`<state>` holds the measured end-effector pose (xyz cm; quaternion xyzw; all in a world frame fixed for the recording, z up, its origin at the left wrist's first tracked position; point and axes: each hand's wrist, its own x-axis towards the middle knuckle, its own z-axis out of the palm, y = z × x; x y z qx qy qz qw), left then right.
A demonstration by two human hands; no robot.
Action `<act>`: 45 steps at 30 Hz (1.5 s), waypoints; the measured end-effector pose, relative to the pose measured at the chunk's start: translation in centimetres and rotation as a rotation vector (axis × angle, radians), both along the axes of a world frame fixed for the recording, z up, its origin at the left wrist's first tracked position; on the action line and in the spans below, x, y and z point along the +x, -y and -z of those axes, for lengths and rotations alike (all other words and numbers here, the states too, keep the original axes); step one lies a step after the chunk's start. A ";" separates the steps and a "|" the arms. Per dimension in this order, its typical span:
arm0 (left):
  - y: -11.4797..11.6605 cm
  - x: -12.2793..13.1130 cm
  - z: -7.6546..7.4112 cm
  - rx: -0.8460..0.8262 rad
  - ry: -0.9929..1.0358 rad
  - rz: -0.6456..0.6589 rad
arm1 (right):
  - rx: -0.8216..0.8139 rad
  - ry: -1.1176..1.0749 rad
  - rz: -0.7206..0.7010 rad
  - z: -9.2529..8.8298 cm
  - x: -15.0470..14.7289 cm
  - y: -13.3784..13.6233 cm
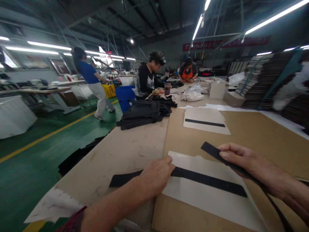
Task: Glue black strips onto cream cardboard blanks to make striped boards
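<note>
My left hand (155,175) rests closed on a long black strip (210,180) that lies across a white sheet (217,199) on the brown table (253,135). The strip's left end (120,180) sticks out past the sheet. My right hand (243,159) holds a second black strip (211,149) between thumb and fingers, above the sheet's right part; this strip trails back under my forearm.
Another white sheet with a black strip (205,120) lies further back. A stack of black pieces (142,114) sits at the table's left edge. Two seated people (148,79) work at the far end; a person in blue (90,80) walks on the green floor. Stacked material (270,80) stands at right.
</note>
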<state>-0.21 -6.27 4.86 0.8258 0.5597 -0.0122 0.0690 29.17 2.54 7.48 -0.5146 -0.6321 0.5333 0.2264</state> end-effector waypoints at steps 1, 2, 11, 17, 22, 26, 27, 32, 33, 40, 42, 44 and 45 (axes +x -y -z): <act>-0.4 0.0 0.8 0.012 0.000 -0.011 | -0.060 -0.020 -0.029 0.0 -1.5 -0.3; -0.6 0.1 1.5 0.023 0.003 -0.021 | -0.107 -0.039 -0.063 0.2 -3.0 -0.6; -0.2 0.3 3.6 0.052 0.119 -0.053 | 0.038 0.110 -0.328 4.2 -10.1 -3.7; -0.1 0.1 3.8 0.056 0.130 -0.055 | 0.070 0.125 -0.349 5.3 -11.8 -4.6; 0.0 0.2 3.8 0.040 0.132 -0.053 | 0.123 0.188 -0.383 5.7 -12.3 -4.9; 0.0 0.1 3.9 0.061 0.134 -0.051 | 0.164 0.222 -0.402 6.1 -12.4 -5.4; 0.0 0.1 3.9 0.064 0.132 -0.053 | 0.169 0.232 -0.406 6.2 -12.4 -5.5; 0.0 0.2 4.0 0.072 0.130 -0.048 | 0.207 0.294 -0.407 6.1 -12.6 -5.6; -0.1 0.2 4.0 0.069 0.132 -0.048 | 0.209 0.302 -0.409 6.1 -12.7 -5.6; 0.0 0.0 4.0 0.052 0.143 -0.069 | 0.234 0.346 -0.414 5.8 -12.9 -5.3; 0.0 0.0 4.1 0.036 0.147 -0.073 | 0.240 0.360 -0.422 5.7 -13.0 -5.4; 0.0 0.0 4.2 0.025 0.140 -0.097 | 0.251 0.371 -0.430 5.6 -13.0 -5.4; -0.1 0.0 4.2 0.022 0.132 -0.112 | 0.255 0.373 -0.429 5.6 -13.0 -5.5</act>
